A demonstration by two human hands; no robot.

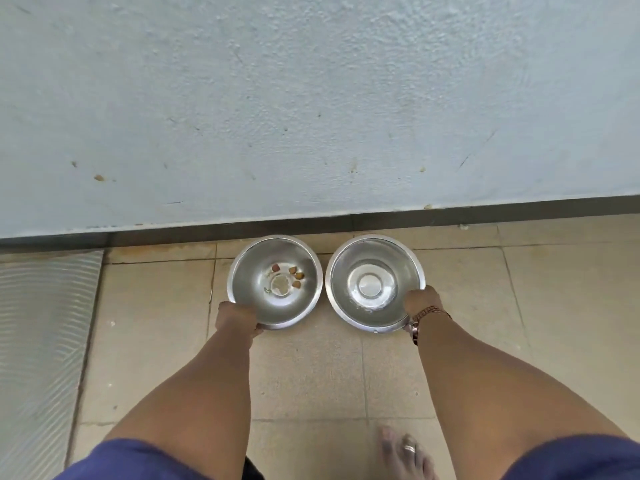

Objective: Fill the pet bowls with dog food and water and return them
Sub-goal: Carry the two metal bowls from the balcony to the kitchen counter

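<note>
No readable text or labels anywhere

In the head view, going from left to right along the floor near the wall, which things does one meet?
Ribbed grey mat → left hand → steel bowl with a few brown kibble pieces → steel bowl without kibble → right hand.

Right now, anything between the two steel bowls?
Nothing: head view shows only a thin strip of bare floor tile between the kibble bowl and the other bowl.
</note>
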